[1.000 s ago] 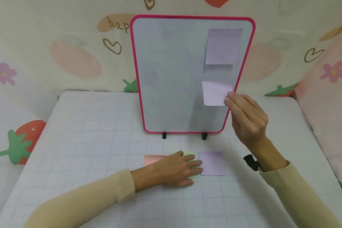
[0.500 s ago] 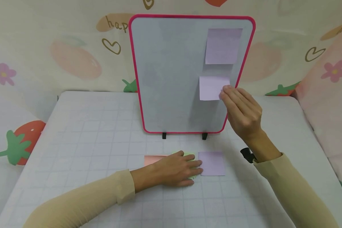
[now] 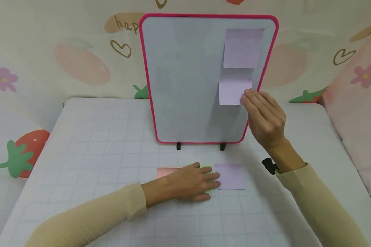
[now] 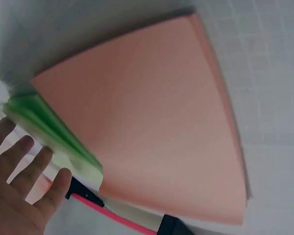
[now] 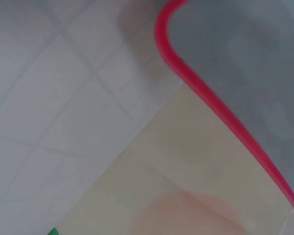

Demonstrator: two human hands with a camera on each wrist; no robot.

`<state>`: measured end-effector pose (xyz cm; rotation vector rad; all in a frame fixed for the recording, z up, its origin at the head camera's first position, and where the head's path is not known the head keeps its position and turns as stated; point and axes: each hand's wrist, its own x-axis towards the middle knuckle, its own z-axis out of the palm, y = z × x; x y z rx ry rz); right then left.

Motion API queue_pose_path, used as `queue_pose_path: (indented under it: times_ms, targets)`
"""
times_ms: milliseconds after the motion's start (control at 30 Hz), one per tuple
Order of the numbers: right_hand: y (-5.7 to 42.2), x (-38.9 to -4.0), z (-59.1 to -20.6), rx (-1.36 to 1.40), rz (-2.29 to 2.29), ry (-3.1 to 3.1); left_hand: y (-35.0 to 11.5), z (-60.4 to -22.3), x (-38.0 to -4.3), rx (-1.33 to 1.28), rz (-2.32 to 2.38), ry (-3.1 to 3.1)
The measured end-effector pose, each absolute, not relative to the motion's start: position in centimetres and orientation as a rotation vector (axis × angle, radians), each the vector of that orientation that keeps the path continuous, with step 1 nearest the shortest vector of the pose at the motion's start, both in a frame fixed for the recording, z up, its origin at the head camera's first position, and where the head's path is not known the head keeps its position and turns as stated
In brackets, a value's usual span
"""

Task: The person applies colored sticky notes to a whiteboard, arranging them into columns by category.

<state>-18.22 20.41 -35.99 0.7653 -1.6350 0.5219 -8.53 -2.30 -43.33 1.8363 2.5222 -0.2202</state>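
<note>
My right hand (image 3: 264,115) pinches a purple sticky note (image 3: 233,92) by its lower right corner, in front of the whiteboard (image 3: 185,79) with a red-pink frame. Whether that note touches the board I cannot tell. Just above it, another purple sticky note (image 3: 243,48) is on the board's upper right. My left hand (image 3: 193,181) lies with fingers spread over a green sticky note pad (image 3: 207,167), hiding most of it. Its fingertips reach the left edge of a purple sticky note pad (image 3: 231,176). A salmon-pink sticky note pad (image 4: 147,122) lies partly under the left wrist.
Two black feet (image 3: 178,146) support the board on a white grid-patterned tabletop (image 3: 96,147). Behind stands a cream backdrop (image 3: 83,61) with strawberries, hearts and flowers. A black strap piece (image 3: 269,166) sits at the right wrist.
My right hand has raised the purple note, moving it left and then slightly back right, until its top comes up close under the upper note. The left hand has stayed still.
</note>
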Motion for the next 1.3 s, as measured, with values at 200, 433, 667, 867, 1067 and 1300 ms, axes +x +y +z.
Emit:
queue_pose_path:
  times_ms: [200, 433, 667, 867, 1067, 1300]
  targets:
    - [20.8, -18.4, -36.3, 0.76, 0.522, -1.677, -1.9, -40.3, -10.7, 1.831, 0.192, 2.671]
    - [20.7, -18.4, -36.7, 0.748, 0.545, -1.693, -1.8, -35.1, -15.2, 1.668, 0.851, 3.138]
    - [20.8, -18.4, -36.9, 0.738, 0.524, -1.717, -1.5, -31.9, -18.8, 1.685, 0.479, 3.376]
    - [20.8, -18.3, -36.8, 0.735, 0.533, -1.72, -1.6, -31.7, -20.1, 1.699, -0.041, 3.342]
    - [20.7, -18.2, -36.9, 0.712, 0.535, -1.747, -1.8, -32.0, -20.3, 1.662, -0.216, 3.307]
    - [20.8, -18.2, -37.2, 0.702, 0.54, -1.747, -1.9, -32.0, -20.3, 1.65, -0.267, 3.297]
